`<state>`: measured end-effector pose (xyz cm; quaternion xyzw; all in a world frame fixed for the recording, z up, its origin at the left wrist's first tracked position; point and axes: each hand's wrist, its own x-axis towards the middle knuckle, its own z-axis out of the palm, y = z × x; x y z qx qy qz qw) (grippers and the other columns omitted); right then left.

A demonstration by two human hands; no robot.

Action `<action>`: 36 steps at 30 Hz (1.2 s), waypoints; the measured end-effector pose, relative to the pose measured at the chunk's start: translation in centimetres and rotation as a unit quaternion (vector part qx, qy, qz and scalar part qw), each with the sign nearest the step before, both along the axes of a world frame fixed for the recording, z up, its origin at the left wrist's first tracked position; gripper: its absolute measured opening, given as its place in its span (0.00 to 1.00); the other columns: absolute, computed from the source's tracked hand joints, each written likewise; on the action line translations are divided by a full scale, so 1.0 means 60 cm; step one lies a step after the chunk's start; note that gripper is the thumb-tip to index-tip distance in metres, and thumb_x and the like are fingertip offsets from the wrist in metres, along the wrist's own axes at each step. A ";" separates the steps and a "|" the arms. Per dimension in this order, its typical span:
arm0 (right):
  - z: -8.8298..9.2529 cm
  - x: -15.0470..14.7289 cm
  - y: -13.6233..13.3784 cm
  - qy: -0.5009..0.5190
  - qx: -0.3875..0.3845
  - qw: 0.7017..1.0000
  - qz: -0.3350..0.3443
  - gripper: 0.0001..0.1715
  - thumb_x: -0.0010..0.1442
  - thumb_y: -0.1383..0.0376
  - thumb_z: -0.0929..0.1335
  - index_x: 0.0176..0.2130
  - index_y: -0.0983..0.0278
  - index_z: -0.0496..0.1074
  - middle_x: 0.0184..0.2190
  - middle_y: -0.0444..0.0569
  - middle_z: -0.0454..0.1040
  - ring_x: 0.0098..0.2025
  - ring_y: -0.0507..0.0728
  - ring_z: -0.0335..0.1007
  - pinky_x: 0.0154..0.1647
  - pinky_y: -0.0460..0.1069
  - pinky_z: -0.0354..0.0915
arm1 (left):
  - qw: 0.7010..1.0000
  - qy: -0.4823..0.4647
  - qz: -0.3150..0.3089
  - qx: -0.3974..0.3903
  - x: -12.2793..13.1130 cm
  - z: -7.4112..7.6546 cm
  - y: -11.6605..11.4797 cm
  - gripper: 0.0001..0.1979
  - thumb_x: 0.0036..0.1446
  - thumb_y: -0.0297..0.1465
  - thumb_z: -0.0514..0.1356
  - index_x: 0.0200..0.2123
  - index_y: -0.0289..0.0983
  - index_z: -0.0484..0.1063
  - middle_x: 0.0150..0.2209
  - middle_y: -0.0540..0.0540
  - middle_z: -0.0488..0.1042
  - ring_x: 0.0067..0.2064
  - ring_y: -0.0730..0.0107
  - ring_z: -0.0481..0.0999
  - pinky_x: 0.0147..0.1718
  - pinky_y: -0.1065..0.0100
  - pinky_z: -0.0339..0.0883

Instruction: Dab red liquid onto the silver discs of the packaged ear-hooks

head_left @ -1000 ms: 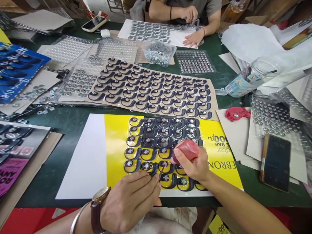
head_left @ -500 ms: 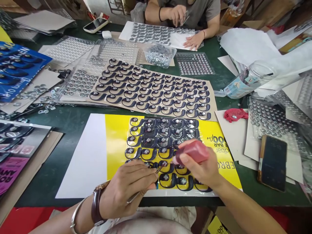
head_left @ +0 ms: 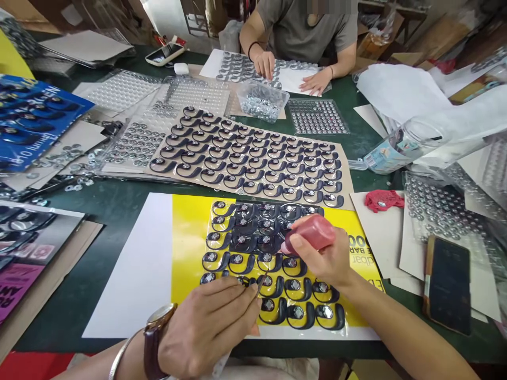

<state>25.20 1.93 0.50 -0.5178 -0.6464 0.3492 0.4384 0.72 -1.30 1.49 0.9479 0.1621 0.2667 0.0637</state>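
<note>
My left hand (head_left: 209,322), with a watch on its wrist, is closed around thin metal tweezers (head_left: 261,282). Their tip points up at the rows of dark curved pieces (head_left: 295,287) set with round shiny gems. My right hand (head_left: 330,258) grips a red squeeze bottle (head_left: 315,232), tilted with its nozzle low over the pieces, right of the middle. Clear film covers these pieces, which lie on a yellow and white printed sheet (head_left: 190,221). My left hand hides the lower left pieces.
Beyond the sheet lies a beige board (head_left: 344,184) with more dark pieces. A clear tub (head_left: 261,103) of gems and a gem tray (head_left: 319,116) stand behind it. At right are a phone (head_left: 447,285), a red cloth (head_left: 384,200) and a plastic jar (head_left: 404,145). A co-worker's hand (head_left: 264,66) works opposite.
My right hand and the bottle have shifted slightly up and left over the pieces. My left hand with the tweezers sits a bit lower. The co-worker's raised hand has come down to the sheet.
</note>
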 end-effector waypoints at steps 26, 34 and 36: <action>-0.052 -0.021 0.007 -0.018 0.090 0.996 0.018 0.03 0.57 0.65 0.68 0.34 0.63 0.71 0.21 0.44 0.77 0.21 0.52 0.74 0.23 0.46 0.71 | 0.998 0.036 0.000 0.052 0.007 -0.011 0.015 0.12 0.60 0.30 0.59 0.43 0.28 0.74 0.44 0.40 0.77 0.47 0.61 0.77 0.47 0.63 0.74; -0.057 -0.018 0.005 -0.041 0.066 0.996 -0.033 0.05 0.56 0.63 0.69 0.34 0.63 0.70 0.21 0.44 0.76 0.20 0.53 0.73 0.22 0.47 0.70 | 0.999 0.033 0.018 0.029 0.013 -0.014 0.014 0.10 0.62 0.28 0.56 0.41 0.28 0.75 0.43 0.40 0.78 0.44 0.61 0.78 0.45 0.62 0.74; -0.057 -0.017 0.004 -0.038 0.048 0.998 -0.032 0.05 0.56 0.63 0.69 0.34 0.63 0.70 0.20 0.44 0.75 0.20 0.53 0.73 0.22 0.47 0.70 | 0.999 0.026 0.019 0.025 0.015 -0.014 0.014 0.10 0.62 0.27 0.56 0.41 0.28 0.75 0.42 0.41 0.78 0.44 0.61 0.78 0.46 0.62 0.73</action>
